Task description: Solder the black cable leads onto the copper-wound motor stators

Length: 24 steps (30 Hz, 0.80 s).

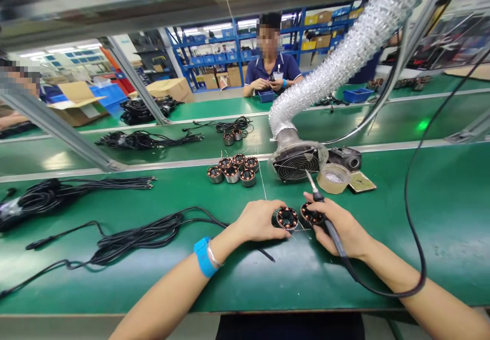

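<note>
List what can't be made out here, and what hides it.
Right copper-wound ring: head view, partly covered by the right hand.
Black cable: head view, hidden where it runs behind the left hand.
Cord of the soldering iron: head view, far end cut off by the right edge.
Contents of the round tub: head view, too small to identify.

Electronics assy wkshop: green bench (440, 202) w/ soldering iron (334, 234), foil duct (325, 67), cable bundles (42, 197), bkgd stock shelves (236, 49)
</note>
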Available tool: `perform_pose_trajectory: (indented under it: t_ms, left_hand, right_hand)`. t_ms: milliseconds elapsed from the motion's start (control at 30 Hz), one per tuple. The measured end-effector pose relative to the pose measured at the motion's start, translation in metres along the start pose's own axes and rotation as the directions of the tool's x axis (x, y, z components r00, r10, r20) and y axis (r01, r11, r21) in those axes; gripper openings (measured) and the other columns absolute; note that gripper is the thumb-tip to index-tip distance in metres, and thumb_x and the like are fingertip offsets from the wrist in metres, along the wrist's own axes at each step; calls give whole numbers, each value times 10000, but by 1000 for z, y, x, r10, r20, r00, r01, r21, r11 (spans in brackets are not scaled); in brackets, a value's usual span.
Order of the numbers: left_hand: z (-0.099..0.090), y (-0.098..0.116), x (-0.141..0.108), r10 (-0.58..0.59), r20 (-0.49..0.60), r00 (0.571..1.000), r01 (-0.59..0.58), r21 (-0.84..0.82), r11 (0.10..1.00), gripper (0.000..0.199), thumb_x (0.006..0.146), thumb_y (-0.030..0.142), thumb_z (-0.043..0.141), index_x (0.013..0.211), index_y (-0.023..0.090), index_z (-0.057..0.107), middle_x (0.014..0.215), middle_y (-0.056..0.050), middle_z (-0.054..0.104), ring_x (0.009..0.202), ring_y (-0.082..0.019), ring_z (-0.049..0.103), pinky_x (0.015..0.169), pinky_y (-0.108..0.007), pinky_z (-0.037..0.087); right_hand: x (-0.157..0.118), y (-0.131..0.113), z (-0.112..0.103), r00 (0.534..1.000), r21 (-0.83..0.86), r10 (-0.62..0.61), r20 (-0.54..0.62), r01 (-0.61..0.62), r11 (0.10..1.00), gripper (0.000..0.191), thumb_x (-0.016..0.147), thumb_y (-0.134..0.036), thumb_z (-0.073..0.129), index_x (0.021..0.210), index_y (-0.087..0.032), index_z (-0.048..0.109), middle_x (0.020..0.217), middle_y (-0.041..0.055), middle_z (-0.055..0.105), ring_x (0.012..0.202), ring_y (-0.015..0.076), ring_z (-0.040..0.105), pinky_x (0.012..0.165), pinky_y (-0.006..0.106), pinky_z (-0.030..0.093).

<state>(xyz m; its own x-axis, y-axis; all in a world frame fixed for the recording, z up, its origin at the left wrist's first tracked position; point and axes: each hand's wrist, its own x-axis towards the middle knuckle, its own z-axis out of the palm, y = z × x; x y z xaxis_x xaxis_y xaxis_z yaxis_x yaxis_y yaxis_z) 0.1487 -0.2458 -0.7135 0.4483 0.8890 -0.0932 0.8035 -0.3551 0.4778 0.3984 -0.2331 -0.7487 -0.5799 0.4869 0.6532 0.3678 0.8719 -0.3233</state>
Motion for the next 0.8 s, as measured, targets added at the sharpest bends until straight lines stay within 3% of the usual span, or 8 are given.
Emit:
perform_pose_trajectory:
  t_ms: [100, 167, 300, 433, 533, 700, 800]
  left_hand:
    - [-3, -1, 8, 42, -46, 998, -43, -14, 999, 591, 781, 374, 725, 1344, 250, 590, 1045, -34, 754, 904, -237, 703, 800, -310, 501]
    - [-6, -1, 8, -4, -106, 994, 3, -4, 1000, 553, 851, 257, 618, 1396, 220, 536, 966, -37, 751, 876, -223, 697, 785, -306, 489]
    - [-4, 6, -7, -143, -196, 970, 133, -64, 989, 274, 940, 256, 482, 1151, 212, 650, 825, -19, 725, 813, -202, 682, 718, -285, 457]
    - [12, 20, -27, -46, -59, 997, 38, -133, 990, 262, 975, 331, 452, 1045, 231, 685, 906, -22, 749, 834, -198, 685, 731, -279, 453]
    - [23, 27, -32, 63, 101, 993, -46, -171, 984, 269, 969, 343, 465, 1034, 232, 702, 927, -33, 756, 844, -214, 686, 720, -283, 444]
    - [19, 20, -25, -5, 123, 992, 46, -338, 940, 226, 921, 304, 519, 900, 192, 714, 675, 19, 639, 622, -126, 550, 591, -221, 354]
    - [11, 13, -24, -49, 120, 992, 100, -463, 881, 223, 893, 339, 562, 887, 168, 706, 593, 56, 511, 555, -94, 443, 527, -204, 294]
  right_hand:
    - [-12, -10, -10, 999, 1, 45, 22, -45, 999, 446, 812, -230, 616, 1245, -180, 516, 1214, 167, 667, 1198, 295, 628, 913, 420, 583]
    - [-22, -15, -19, 997, 49, 74, 17, -75, 996, 489, 816, -312, 639, 1266, -165, 516, 1289, 198, 633, 1188, 314, 631, 914, 436, 580]
    - [-39, -16, -33, 989, 265, 144, 22, -144, 954, 399, 893, -337, 570, 1259, -194, 504, 1314, 197, 627, 1224, 325, 619, 981, 479, 553]
    - [-40, -15, -28, 981, 309, 150, 127, -183, 933, 404, 886, -201, 578, 1275, -203, 466, 1411, 207, 553, 1216, 283, 632, 978, 435, 567]
    - [-34, -19, -14, 993, 176, 90, 71, -101, 979, 392, 855, -168, 659, 1217, -201, 513, 1363, 203, 595, 1183, 275, 651, 945, 420, 583]
    - [-18, -23, 1, 999, 4, 35, 11, -35, 999, 452, 815, -343, 768, 1175, -183, 548, 1208, 213, 679, 918, 268, 712, 700, 393, 598]
    - [-10, -22, 6, 1000, 18, -17, 21, 17, 1000, 434, 816, -332, 753, 1173, -196, 547, 1140, 179, 704, 998, 284, 706, 740, 402, 609]
